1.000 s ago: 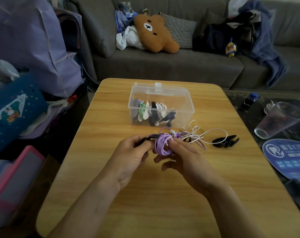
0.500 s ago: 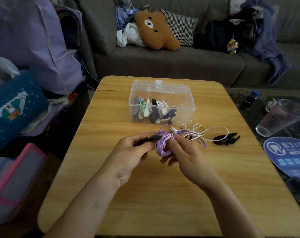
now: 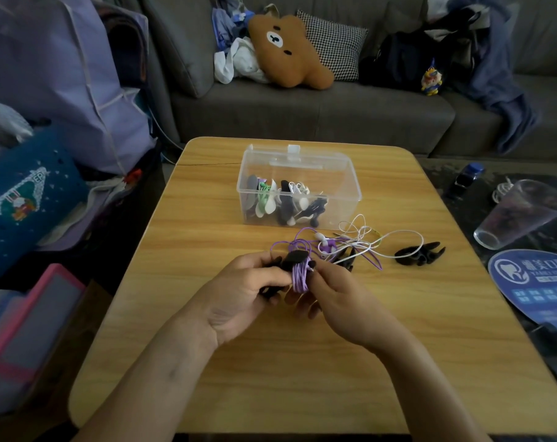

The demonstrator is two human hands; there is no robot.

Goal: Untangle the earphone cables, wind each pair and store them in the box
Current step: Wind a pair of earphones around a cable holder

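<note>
Several wound pairs sit in the clear box (image 3: 341,173). Left hand (image 3: 239,295) grips a black winder (image 3: 294,258); right hand (image 3: 341,298) pinches the purple earphone cable (image 3: 300,275) coil (partly wound). White earphones (image 3: 363,240) remain tangled on the table (image 3: 302,378).

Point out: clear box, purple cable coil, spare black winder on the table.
clear box (image 3: 341,199): head view, bare front wall at its right end.
purple cable coil (image 3: 299,275): head view, middle of the wound turns between the hands.
spare black winder (image 3: 412,256): head view, its central body.
</note>
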